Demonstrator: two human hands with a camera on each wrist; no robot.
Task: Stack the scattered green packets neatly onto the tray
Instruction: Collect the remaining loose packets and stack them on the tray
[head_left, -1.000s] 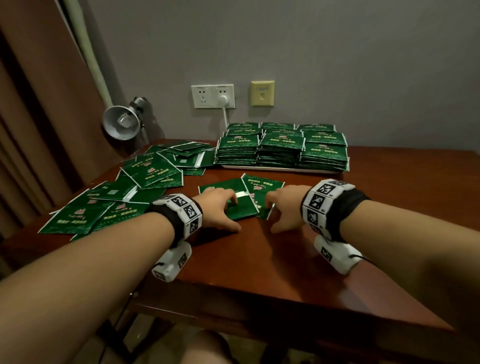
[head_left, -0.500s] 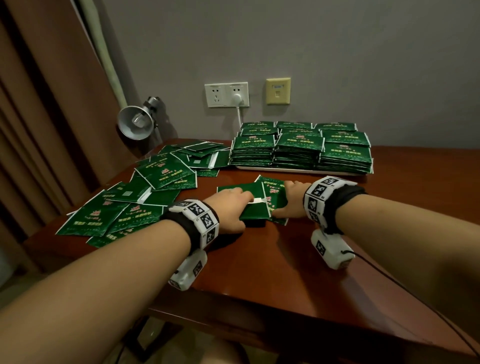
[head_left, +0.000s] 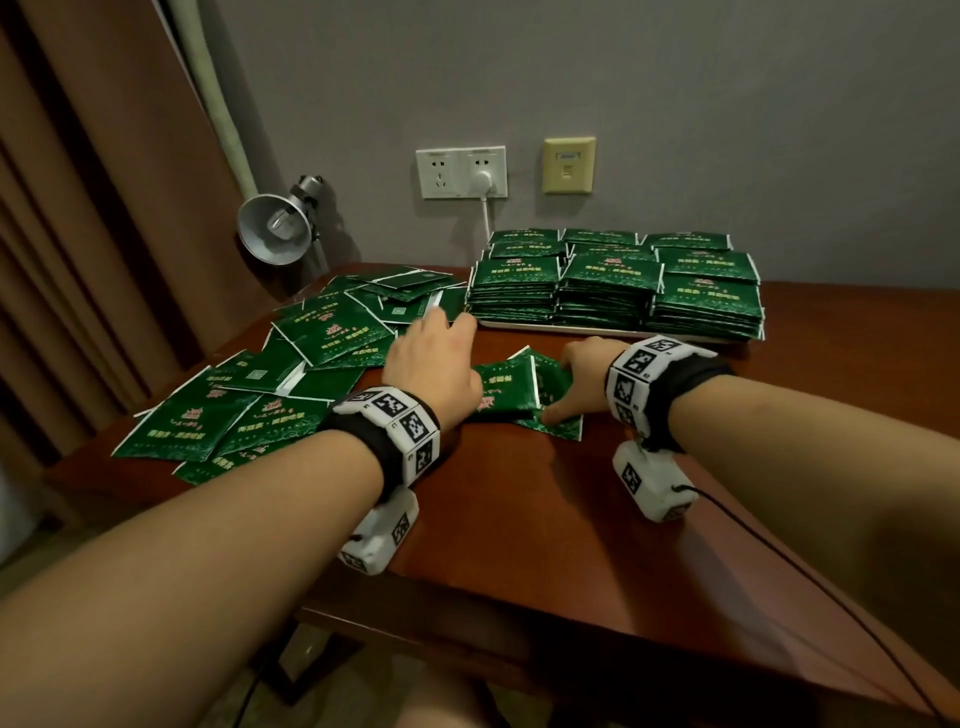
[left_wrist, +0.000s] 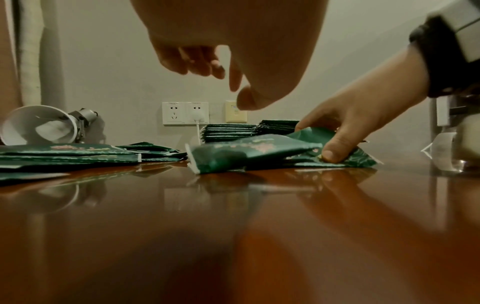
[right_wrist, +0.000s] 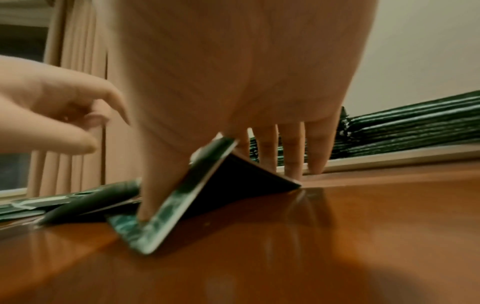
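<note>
Several green packets (head_left: 311, 338) lie scattered over the left of the brown table (head_left: 545, 519). At the back stands a white tray (head_left: 571, 328) bearing neat packet stacks (head_left: 608, 280). A small bunch of packets (head_left: 506, 387) lies mid-table. My right hand (head_left: 576, 382) grips its right end, thumb on top and fingers behind, bending the packets (right_wrist: 182, 197) up off the wood. My left hand (head_left: 436, 343) hovers above the bunch's left end, its fingers (left_wrist: 202, 65) loosely curled and holding nothing, reaching toward the scattered pile.
A grey clamp lamp (head_left: 275, 223) stands at the table's back left corner, beside a brown curtain. A wall socket (head_left: 462, 171) with a white plug sits above the tray. A black cable (head_left: 779, 561) trails from my right wrist.
My left hand has let go of the middle bunch, lifted and moved forward-left toward the scattered pile. My right hand stays on the bunch and now bends it up.
</note>
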